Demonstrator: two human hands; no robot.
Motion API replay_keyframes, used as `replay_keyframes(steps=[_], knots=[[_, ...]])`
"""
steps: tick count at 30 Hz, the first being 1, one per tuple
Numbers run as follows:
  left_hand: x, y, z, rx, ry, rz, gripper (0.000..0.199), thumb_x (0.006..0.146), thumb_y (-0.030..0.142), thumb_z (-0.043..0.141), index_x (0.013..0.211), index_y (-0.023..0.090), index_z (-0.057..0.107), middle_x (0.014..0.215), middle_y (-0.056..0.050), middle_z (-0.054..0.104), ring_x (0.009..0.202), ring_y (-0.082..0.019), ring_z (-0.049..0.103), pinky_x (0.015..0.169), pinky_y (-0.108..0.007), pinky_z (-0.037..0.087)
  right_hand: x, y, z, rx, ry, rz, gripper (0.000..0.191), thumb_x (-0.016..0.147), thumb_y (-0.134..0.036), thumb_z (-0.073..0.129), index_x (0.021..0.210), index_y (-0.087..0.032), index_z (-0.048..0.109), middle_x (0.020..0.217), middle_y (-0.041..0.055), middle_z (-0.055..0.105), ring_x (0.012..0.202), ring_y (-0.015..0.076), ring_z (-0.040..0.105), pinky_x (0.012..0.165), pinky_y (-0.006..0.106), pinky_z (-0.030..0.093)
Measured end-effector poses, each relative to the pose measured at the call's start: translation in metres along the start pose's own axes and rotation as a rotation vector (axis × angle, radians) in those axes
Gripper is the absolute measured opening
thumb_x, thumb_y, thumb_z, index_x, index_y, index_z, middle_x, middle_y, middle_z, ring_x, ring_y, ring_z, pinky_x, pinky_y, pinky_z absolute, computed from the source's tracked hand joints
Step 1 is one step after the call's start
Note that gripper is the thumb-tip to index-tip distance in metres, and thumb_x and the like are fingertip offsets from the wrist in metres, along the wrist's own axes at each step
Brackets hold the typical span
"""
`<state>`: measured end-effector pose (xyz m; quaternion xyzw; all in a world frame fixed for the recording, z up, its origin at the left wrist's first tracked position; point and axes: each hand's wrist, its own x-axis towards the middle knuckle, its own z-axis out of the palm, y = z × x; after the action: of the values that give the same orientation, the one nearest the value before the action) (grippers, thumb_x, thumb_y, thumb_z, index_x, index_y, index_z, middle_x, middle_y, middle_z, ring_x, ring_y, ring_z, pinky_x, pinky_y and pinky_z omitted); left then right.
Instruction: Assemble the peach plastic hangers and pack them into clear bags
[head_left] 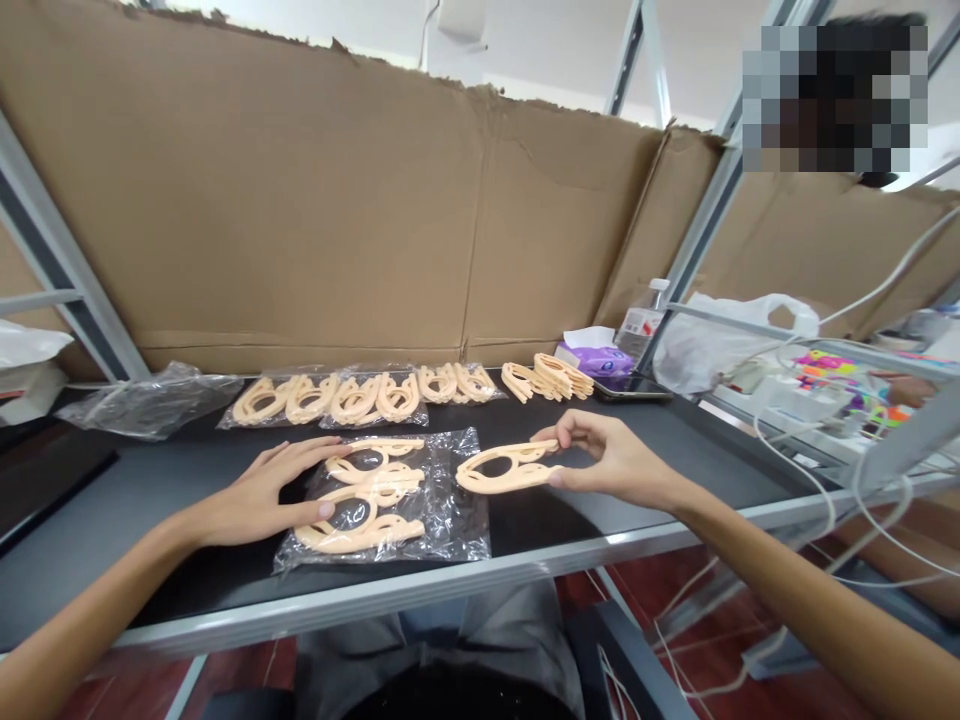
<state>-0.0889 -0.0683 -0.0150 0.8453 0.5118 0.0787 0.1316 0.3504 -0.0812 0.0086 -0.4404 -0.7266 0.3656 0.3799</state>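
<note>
My right hand [604,460] pinches a beige plastic folding hanger [484,485] by its right end, thumb below and fingers above, held over the table close to the bag's right side. My left hand [259,495] lies with fingers spread on the left part of a clear plastic bag [457,520]. Inside that bag are folded beige hangers [360,543], one group above the other. Behind, bagged hangers [375,400] lie in a row, and loose folded hangers [551,378] sit at the row's right end.
Crumpled clear bags [154,400] lie at the back left of the dark table [547,520]. A purple tissue pack [596,358], a phone [634,388] and a bottle [641,325] stand back right. A cardboard wall [322,200] closes the rear. White cables [795,480] hang at right, near another person.
</note>
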Motion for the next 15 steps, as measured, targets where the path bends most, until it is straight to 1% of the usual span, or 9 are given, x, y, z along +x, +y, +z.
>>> replay_keyframes(steps=[3,6,9,13,15], knots=[[0.000,0.001,0.000,0.000,-0.003,-0.006,0.076,0.083,0.074,0.049,0.150,0.040,0.036,0.159,0.000,0.034,0.147,-0.035,0.025,0.118,-0.058,0.018,0.009,0.001,0.014,0.052,-0.027,-0.035,0.044,0.063,-0.037,0.084,0.075,-0.022,0.044,0.109,0.0119,0.071,0.102,0.0247,0.067,0.092,0.043,0.052],[0.000,0.002,0.000,-0.003,0.002,0.003,0.075,0.084,0.074,0.048,0.149,0.040,0.038,0.158,0.000,0.035,0.147,-0.035,0.026,0.119,-0.058,0.015,0.018,0.002,0.027,0.105,-0.026,-0.072,0.046,0.063,-0.037,0.083,0.075,-0.023,0.042,0.110,0.0128,0.071,0.104,0.0246,0.067,0.093,0.043,0.051],[0.000,0.001,0.000,-0.001,0.010,0.009,0.074,0.084,0.074,0.048,0.149,0.039,0.039,0.158,-0.001,0.036,0.146,-0.035,0.027,0.119,-0.057,0.016,0.024,0.002,0.040,0.124,-0.019,-0.110,0.046,0.063,-0.037,0.082,0.074,-0.023,0.040,0.111,0.0134,0.071,0.107,0.0250,0.065,0.094,0.043,0.050],[0.000,0.000,0.002,0.001,0.025,0.032,0.072,0.086,0.071,0.048,0.149,0.038,0.038,0.157,-0.002,0.037,0.145,-0.034,0.029,0.119,-0.057,0.017,0.034,0.000,0.061,0.095,-0.018,-0.162,0.043,0.065,-0.037,0.081,0.073,-0.022,0.041,0.117,0.0137,0.069,0.110,0.0247,0.064,0.095,0.041,0.048],[0.000,0.000,0.001,0.000,0.022,0.028,0.073,0.086,0.072,0.049,0.149,0.038,0.038,0.157,-0.002,0.037,0.145,-0.034,0.029,0.119,-0.056,0.017,0.041,-0.003,0.072,0.028,-0.037,-0.193,0.039,0.068,-0.037,0.080,0.076,-0.022,0.045,0.114,0.0112,0.070,0.112,0.0251,0.063,0.096,0.041,0.047]])
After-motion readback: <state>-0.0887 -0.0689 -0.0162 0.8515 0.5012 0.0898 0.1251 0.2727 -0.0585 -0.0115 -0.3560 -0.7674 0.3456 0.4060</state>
